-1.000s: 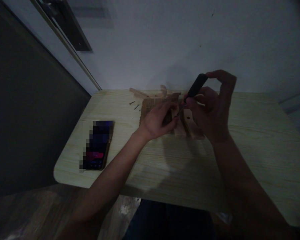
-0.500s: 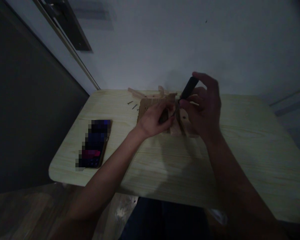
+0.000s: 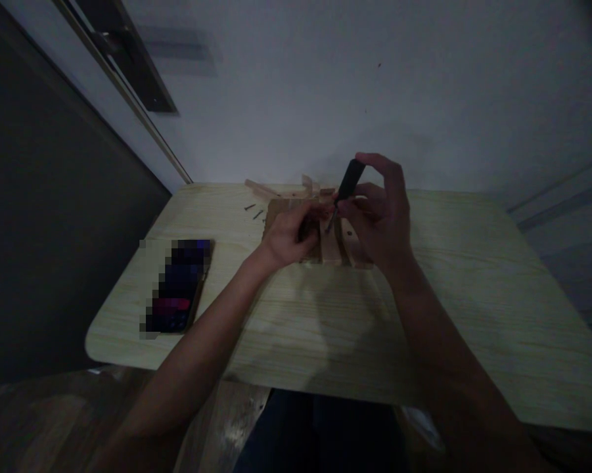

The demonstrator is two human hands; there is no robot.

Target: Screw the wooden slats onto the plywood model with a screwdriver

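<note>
My right hand (image 3: 382, 220) grips a screwdriver (image 3: 351, 179) by its black handle. Its shaft slants down to the left, and the tip meets a light wooden strip (image 3: 331, 251). My left hand (image 3: 288, 233) lies over a brown board (image 3: 276, 209), fingers curled and thumb against the strip's left side; its fingertips are partly hidden near the shaft. A second wooden strip (image 3: 357, 253) with a dark spot, a hole or screw head, lies to the right, partly behind my right hand.
Loose screws (image 3: 258, 215) lie left of the board. Thin wooden pieces (image 3: 263, 189) are behind it, near the white wall (image 3: 286, 98). A phone (image 3: 182, 282), partly pixelated, lies on the left of the pale wooden table (image 3: 276, 328). A door handle (image 3: 111, 43) is at upper left.
The view has shifted slightly, moving the scene left. My left thumb and fingers have drawn back from the screwdriver tip, which now shows on the strip. The screwdriver stays in my right hand.
</note>
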